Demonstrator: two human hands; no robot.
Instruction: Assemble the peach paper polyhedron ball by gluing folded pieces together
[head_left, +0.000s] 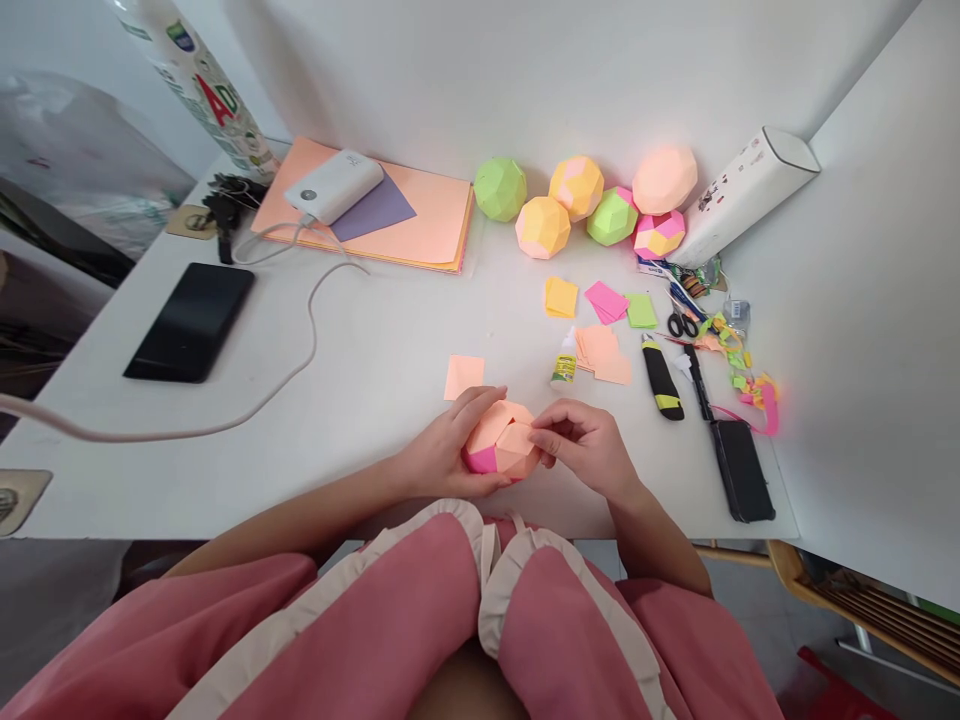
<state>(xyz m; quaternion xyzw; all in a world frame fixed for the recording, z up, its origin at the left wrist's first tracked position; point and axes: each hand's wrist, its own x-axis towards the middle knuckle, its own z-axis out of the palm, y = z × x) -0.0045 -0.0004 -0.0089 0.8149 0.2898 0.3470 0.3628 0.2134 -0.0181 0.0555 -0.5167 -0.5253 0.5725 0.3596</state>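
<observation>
A faceted paper ball (501, 441), mostly peach with a magenta patch at its lower left, is held low over the table's front edge. My left hand (448, 447) wraps round its left side, thumb below and fingers on top. On the right side, the thumb and index finger of my right hand (583, 440) pinch the ball's paper near a dark gap at the top. Just behind the ball lies a square peach sheet (465, 377). A small glue bottle (564, 366) stands beyond my right hand, beside a stack of peach squares (602, 353).
Several finished paper balls (544, 227) sit along the wall. Yellow, pink and green squares (606, 302) lie before them. Scissors (682, 322), a cutter (661, 378) and a phone (741, 470) are at right. At left are a black phone (191, 322), cable (311, 330) and power bank (334, 187).
</observation>
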